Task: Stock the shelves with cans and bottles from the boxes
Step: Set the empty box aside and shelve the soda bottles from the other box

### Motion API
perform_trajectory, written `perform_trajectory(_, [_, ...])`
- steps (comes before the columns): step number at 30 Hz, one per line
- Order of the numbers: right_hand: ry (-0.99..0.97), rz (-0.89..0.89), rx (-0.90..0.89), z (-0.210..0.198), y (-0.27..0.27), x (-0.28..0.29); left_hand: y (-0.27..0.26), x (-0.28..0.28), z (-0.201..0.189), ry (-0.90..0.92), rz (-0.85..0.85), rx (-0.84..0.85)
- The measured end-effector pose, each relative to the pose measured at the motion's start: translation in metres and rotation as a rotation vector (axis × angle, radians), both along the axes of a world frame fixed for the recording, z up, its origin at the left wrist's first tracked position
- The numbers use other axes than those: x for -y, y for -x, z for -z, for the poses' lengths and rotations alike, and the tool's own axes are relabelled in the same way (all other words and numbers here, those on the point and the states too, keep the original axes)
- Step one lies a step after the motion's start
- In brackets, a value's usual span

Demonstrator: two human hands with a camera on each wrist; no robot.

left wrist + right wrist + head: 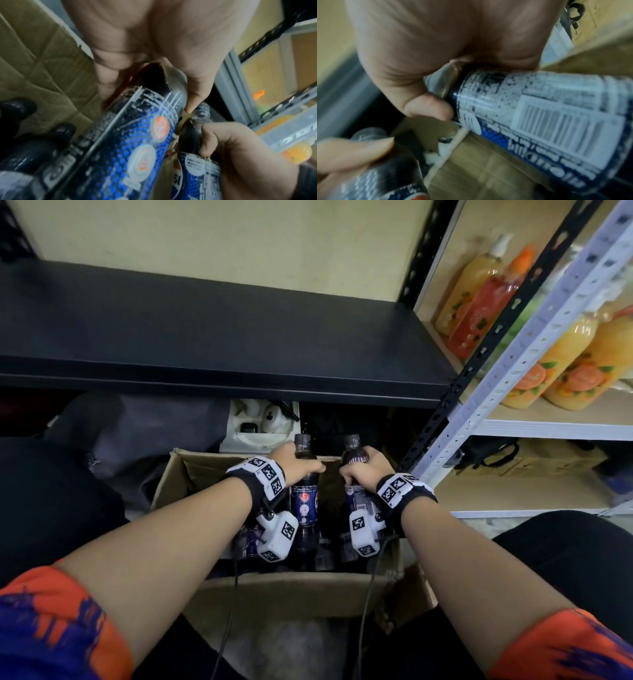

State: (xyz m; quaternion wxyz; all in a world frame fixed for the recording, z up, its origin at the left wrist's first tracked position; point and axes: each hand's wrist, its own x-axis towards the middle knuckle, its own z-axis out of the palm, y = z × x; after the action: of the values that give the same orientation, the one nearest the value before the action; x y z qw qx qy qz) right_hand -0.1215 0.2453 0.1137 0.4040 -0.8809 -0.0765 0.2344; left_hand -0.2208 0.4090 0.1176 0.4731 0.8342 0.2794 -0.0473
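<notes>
Two dark cola bottles with blue labels are held above an open cardboard box (291, 590). My left hand (294, 465) grips the left bottle (305, 501) round its shoulder; in the left wrist view this bottle (137, 135) fills the middle. My right hand (363, 469) grips the right bottle (354, 453) just below its neck, and the right wrist view shows its barcode label (547, 121). Several more dark bottles (246, 542) stand inside the box. The black shelf (205, 337) lies bare just beyond the box.
A white and black upright post (513, 364) separates the black shelf from a light wooden rack (548, 419) holding orange juice bottles (555, 368). Dark bags (137, 433) and a white moulded tray (260, 422) sit under the black shelf. My knees flank the box.
</notes>
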Motion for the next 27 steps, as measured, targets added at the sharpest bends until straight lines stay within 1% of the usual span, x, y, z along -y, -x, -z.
perform_trajectory(3, [-0.128, 0.014, 0.062, -0.019, 0.001, 0.001, 0.008, -0.009, -0.026, 0.046, 0.007, 0.133])
perform_trajectory(6, [-0.259, 0.022, 0.143, -0.043, 0.008, 0.002, 0.015, -0.016, -0.047, 0.076, -0.048, 0.256])
perform_trajectory(9, [-0.341, -0.004, 0.227, -0.076, 0.019, 0.003, 0.023, -0.022, -0.070, 0.144, -0.132, 0.346])
perform_trajectory(13, [-0.491, -0.017, 0.310, -0.119, 0.034, 0.005, 0.036, -0.027, -0.107, 0.222, -0.161, 0.472])
perform_trajectory(17, [-0.663, -0.025, 0.366, -0.161, 0.045, 0.003, 0.047, -0.031, -0.144, 0.228, -0.180, 0.628])
perform_trajectory(20, [-0.794, 0.005, 0.383, -0.195, 0.046, -0.001, 0.051, -0.036, -0.177, 0.240, -0.174, 0.727])
perform_trajectory(23, [-0.892, 0.020, 0.396, -0.224, 0.040, -0.005, 0.044, -0.040, -0.208, 0.240, -0.137, 0.819])
perform_trajectory(27, [-0.978, -0.036, 0.414, -0.251, 0.020, -0.015, 0.026, -0.042, -0.244, 0.245, -0.082, 0.908])
